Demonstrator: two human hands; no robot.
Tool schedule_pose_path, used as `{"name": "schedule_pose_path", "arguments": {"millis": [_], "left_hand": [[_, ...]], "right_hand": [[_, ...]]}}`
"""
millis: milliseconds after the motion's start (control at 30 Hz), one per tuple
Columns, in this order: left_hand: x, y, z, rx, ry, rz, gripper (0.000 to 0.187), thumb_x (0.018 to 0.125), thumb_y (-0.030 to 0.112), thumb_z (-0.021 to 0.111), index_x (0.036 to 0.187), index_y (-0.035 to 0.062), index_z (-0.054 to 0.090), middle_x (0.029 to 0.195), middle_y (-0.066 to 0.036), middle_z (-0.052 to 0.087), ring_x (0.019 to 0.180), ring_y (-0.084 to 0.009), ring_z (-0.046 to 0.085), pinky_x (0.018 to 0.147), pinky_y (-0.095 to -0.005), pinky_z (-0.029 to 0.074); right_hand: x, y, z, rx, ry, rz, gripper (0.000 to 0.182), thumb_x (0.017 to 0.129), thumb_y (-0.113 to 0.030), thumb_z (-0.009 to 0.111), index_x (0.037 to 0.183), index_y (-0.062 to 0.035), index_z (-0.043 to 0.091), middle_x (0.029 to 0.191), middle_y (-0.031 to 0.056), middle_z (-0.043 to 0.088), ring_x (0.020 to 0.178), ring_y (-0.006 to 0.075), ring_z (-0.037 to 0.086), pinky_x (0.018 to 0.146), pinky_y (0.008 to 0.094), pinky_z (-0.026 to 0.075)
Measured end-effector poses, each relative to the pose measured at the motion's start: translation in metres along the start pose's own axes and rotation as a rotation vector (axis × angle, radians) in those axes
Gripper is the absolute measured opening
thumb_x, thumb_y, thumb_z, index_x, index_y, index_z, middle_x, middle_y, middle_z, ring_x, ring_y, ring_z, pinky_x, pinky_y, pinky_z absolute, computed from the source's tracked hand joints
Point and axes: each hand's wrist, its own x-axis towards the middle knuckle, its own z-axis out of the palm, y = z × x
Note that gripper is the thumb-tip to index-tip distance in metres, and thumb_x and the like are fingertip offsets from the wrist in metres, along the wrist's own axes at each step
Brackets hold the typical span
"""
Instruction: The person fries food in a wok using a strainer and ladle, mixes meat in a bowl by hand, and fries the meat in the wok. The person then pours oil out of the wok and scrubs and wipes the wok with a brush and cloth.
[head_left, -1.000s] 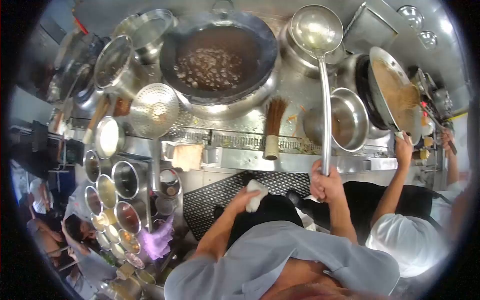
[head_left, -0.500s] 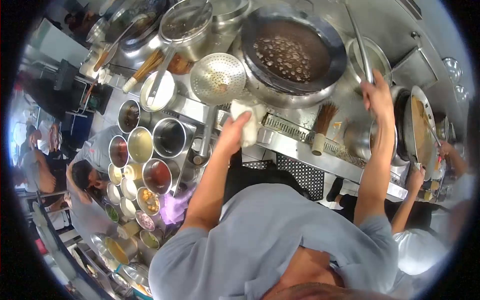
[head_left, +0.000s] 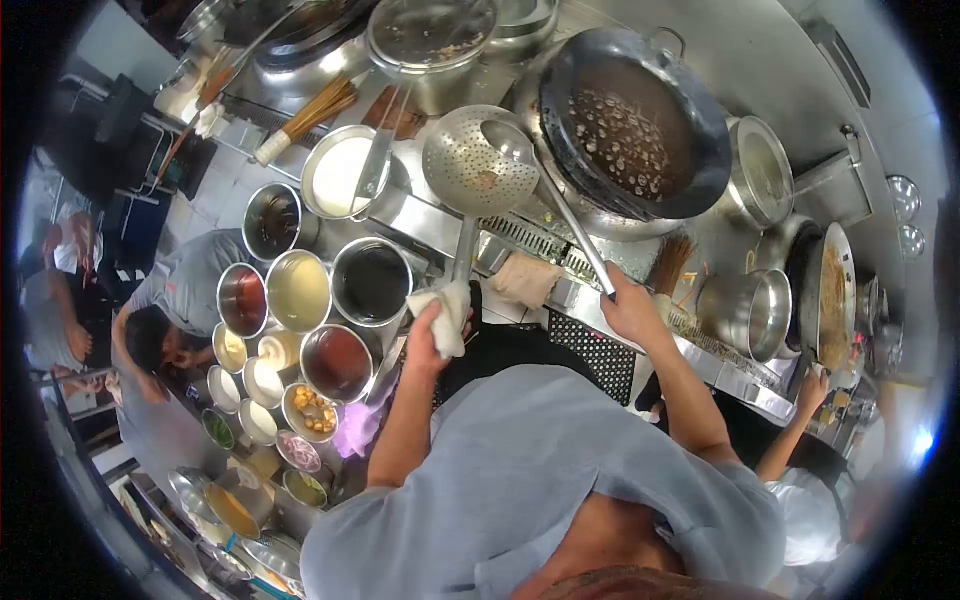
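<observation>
My left hand [head_left: 425, 338] is wrapped round a white cloth [head_left: 443, 312] at the lower end of the perforated strainer's handle. The strainer [head_left: 462, 160] lies over the stove edge, its bowl up beside the big wok. My right hand [head_left: 632, 310] grips the long metal handle of a ladle [head_left: 508, 143], whose round head rests in or just over the strainer's bowl. Dark bubbling liquid fills the black wok [head_left: 560, 110] to the right of the strainer. A beige folded cloth [head_left: 525, 280] lies on the stove's front edge between my hands.
On the left stand several metal pots of sauces [head_left: 300, 292] and ingredients. Bamboo brushes [head_left: 310, 115] lie at the upper left, another [head_left: 672, 262] near my right hand. An empty metal pot [head_left: 745, 312] sits at right. A co-worker's hand [head_left: 812, 392] holds a pan there; another person bends at far left.
My right hand has brought the ladle from the wok's right side over to the strainer. My left hand has moved down and left. The beige cloth now shows on the stove edge.
</observation>
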Motion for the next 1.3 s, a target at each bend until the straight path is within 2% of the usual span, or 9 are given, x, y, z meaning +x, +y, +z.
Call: {"name": "schedule_pose_path", "arguments": {"millis": [33, 133, 367, 567, 667, 833, 967, 1100, 1300], "left_hand": [[-0.001, 0.001, 0.008, 0.182, 0.086, 0.080, 0.046, 0.083, 0.018, 0.064, 0.122, 0.0002, 0.048, 0.103, -0.012, 0.061, 0.087, -0.0244, 0.062, 0.074, -0.0357, 0.053], [-0.027, 0.020, 0.061, 0.602, 0.126, 0.295, 0.039, 0.080, 0.012, 0.064, 0.115, -0.0001, 0.053, 0.099, -0.008, 0.061, 0.085, -0.0178, 0.060, 0.073, -0.0321, 0.049], [-0.036, 0.012, 0.068, 0.742, 0.198, 0.473, 0.037, 0.077, 0.013, 0.066, 0.110, -0.0004, 0.056, 0.091, -0.008, 0.063, 0.080, -0.0175, 0.060, 0.070, -0.0323, 0.049], [-0.009, -0.029, -0.005, 0.340, 0.135, 0.248, 0.048, 0.081, 0.025, 0.069, 0.118, -0.0013, 0.054, 0.100, -0.015, 0.063, 0.081, -0.0241, 0.065, 0.062, -0.0346, 0.055], [-0.073, -0.052, -0.004, 0.139, 0.195, 0.385, 0.048, 0.084, 0.027, 0.066, 0.121, -0.0007, 0.052, 0.104, -0.015, 0.062, 0.084, -0.0267, 0.064, 0.067, -0.0375, 0.057], [-0.158, -0.141, -0.105, -0.380, -0.146, 0.428, 0.041, 0.090, 0.030, 0.058, 0.120, 0.0023, 0.053, 0.098, -0.012, 0.062, 0.078, -0.0252, 0.062, 0.079, -0.0463, 0.054], [-0.253, -0.220, -0.130, -0.542, 0.018, 0.613, 0.040, 0.093, 0.031, 0.054, 0.122, 0.0042, 0.052, 0.097, -0.011, 0.062, 0.076, -0.0240, 0.060, 0.080, -0.0467, 0.055], [-0.317, -0.260, -0.178, -0.780, -0.023, 0.941, 0.053, 0.094, 0.042, 0.048, 0.132, 0.0048, 0.044, 0.116, -0.016, 0.054, 0.089, -0.0289, 0.058, 0.091, -0.0544, 0.048], [-0.414, -0.231, -0.208, -0.835, 0.027, 1.276, 0.062, 0.095, 0.049, 0.042, 0.138, 0.0047, 0.038, 0.128, -0.016, 0.050, 0.112, -0.0356, 0.054, 0.096, -0.0571, 0.044]], "right_hand": [[0.000, -0.016, -0.010, -0.006, -0.004, -0.010, 0.050, 0.082, -0.012, 0.056, 0.129, -0.0034, 0.040, 0.065, 0.0219, 0.060, 0.059, 0.0397, 0.060, 0.058, 0.0448, 0.049], [-0.008, -0.051, -0.036, 0.515, -0.485, 0.315, 0.048, 0.082, -0.005, 0.051, 0.129, -0.0036, 0.041, 0.056, 0.0045, 0.048, 0.039, 0.0125, 0.047, 0.034, 0.0300, 0.038], [-0.009, -0.019, -0.041, 1.764, -0.861, 0.562, 0.042, 0.090, -0.005, 0.045, 0.132, -0.0013, 0.042, 0.057, -0.0037, 0.034, 0.035, 0.0045, 0.030, 0.032, 0.0220, 0.028], [-0.043, 0.000, -0.051, 1.230, -0.735, 0.215, 0.052, 0.082, 0.001, 0.047, 0.134, -0.0043, 0.041, 0.052, -0.0025, 0.034, 0.035, 0.0090, 0.033, 0.031, 0.0246, 0.025], [-0.069, -0.001, -0.059, 1.084, -0.723, 0.164, 0.054, 0.079, 0.002, 0.046, 0.133, -0.0052, 0.041, 0.052, -0.0004, 0.037, 0.034, 0.0099, 0.036, 0.031, 0.0252, 0.027], [-0.113, -0.028, -0.047, 0.910, -1.027, 0.029, 0.054, 0.081, 0.003, 0.044, 0.134, -0.0043, 0.039, 0.055, 0.0026, 0.041, 0.035, 0.0106, 0.037, 0.032, 0.0261, 0.030], [-0.159, -0.085, -0.007, 0.887, -1.307, -0.172, 0.055, 0.083, 0.002, 0.043, 0.137, -0.0009, 0.035, 0.058, 0.0040, 0.044, 0.035, 0.0107, 0.038, 0.032, 0.0249, 0.032], [-0.230, -0.167, 0.046, 0.589, -1.398, -0.470, 0.053, 0.083, 0.002, 0.048, 0.135, 0.0008, 0.037, 0.062, 0.0025, 0.049, 0.036, 0.0084, 0.041, 0.032, 0.0223, 0.032], [-0.341, -0.218, 0.121, 0.245, -1.446, -0.755, 0.058, 0.085, -0.001, 0.053, 0.139, -0.0041, 0.035, 0.068, 0.0031, 0.055, 0.044, 0.0114, 0.051, 0.040, 0.0248, 0.039]]}}
